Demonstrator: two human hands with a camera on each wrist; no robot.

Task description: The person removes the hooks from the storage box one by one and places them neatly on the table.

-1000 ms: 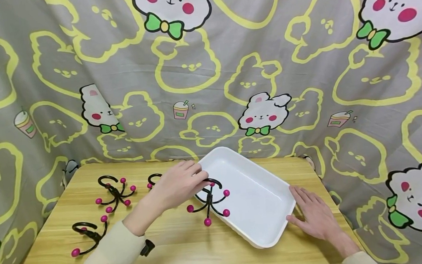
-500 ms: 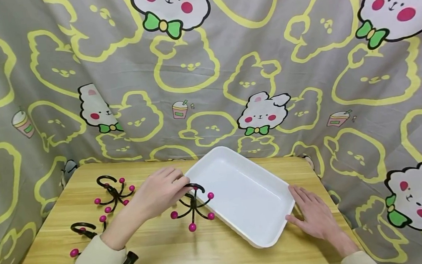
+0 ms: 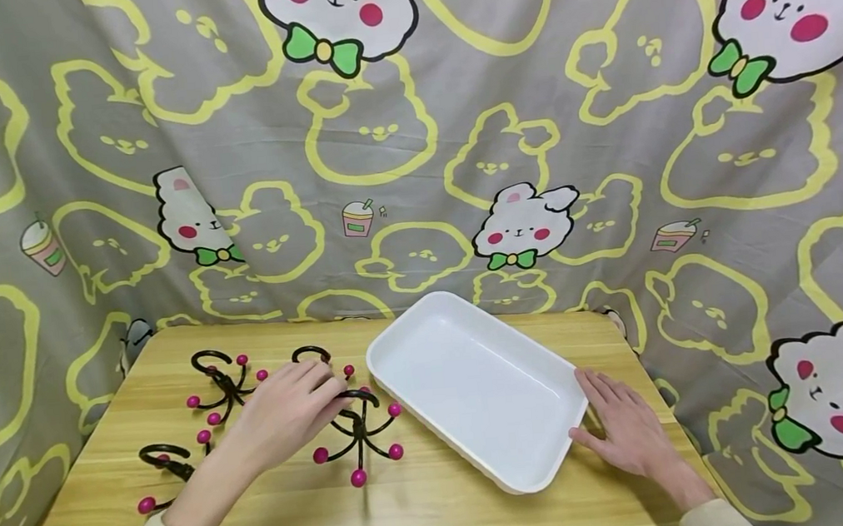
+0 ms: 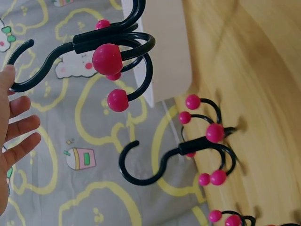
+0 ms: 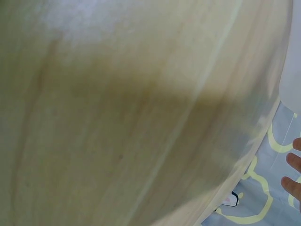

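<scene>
My left hand [image 3: 287,412] pinches the curved top of a black hook hanger [image 3: 360,435] with several pink ball-tipped prongs. This hanger is upright, left of a white tray [image 3: 479,400], its prongs spread just over the table. In the left wrist view, thumb and fingertips meet at the hook end of the same hanger [image 4: 87,43]. My right hand [image 3: 624,425] rests against the tray's right end, fingers fairly straight and thumb at the rim. Most of that hand is out of the right wrist view; only some fingertips [image 5: 292,162] show.
More such hangers stand on the wooden table [image 3: 414,523]: one at the back left [image 3: 227,386], one partly behind my left forearm [image 3: 172,467], one partly hidden behind my left hand [image 3: 311,353]. A patterned grey curtain [image 3: 398,165] closes off the back and sides.
My left hand has carried the hanger leftward and nearer to me, from the tray's left edge to beside the tray. My right hand and the tray have stayed in place.
</scene>
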